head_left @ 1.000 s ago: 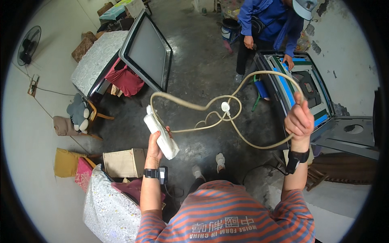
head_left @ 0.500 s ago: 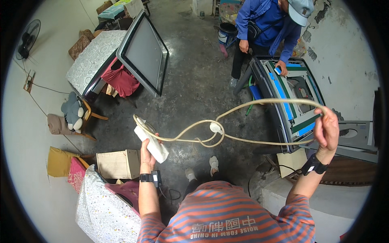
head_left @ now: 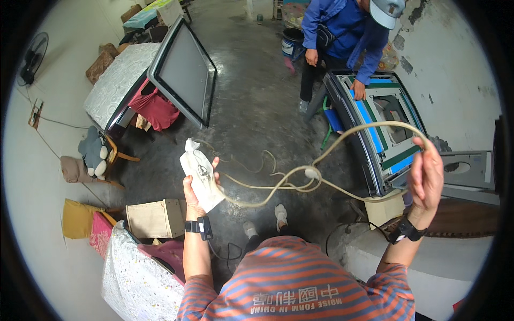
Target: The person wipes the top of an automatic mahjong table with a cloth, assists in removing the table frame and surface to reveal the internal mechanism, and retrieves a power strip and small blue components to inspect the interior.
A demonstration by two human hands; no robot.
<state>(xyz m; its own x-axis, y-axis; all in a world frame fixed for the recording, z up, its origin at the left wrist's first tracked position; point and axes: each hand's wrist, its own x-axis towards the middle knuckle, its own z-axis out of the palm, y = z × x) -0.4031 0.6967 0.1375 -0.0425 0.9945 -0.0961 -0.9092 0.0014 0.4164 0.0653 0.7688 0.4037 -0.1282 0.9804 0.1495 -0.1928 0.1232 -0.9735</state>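
Note:
In my left hand [head_left: 193, 201] is a white, oblong extension socket [head_left: 200, 172], gripped between thumb and fingers and tilted. A beige cord [head_left: 364, 126] stretches in loose, crossing loops between my two hands. My right hand [head_left: 426, 179], raised on the right, has its fingers bent around that cord at the outer bend of the loop. Among the loops hangs a pale, blurred lump, possibly a plug [head_left: 312, 173]. Behind the cord, on the right, stands an opened machine table [head_left: 377, 155] with a black rim and blue and green strips inside.
A co-worker in blue [head_left: 342, 40] leans over the machine table, one hand on its inner frame. A black-framed grey panel [head_left: 184, 69] leans against a lace-covered table [head_left: 120, 75]. A wooden box [head_left: 152, 219] stands left of my legs; a green-legged stool [head_left: 331, 120] is beside the machine.
My left hand has turned the extension socket more upright, and the cord loops have swung and shifted. My right hand keeps its hold, slightly lower. The co-worker's hand has slid along the frame.

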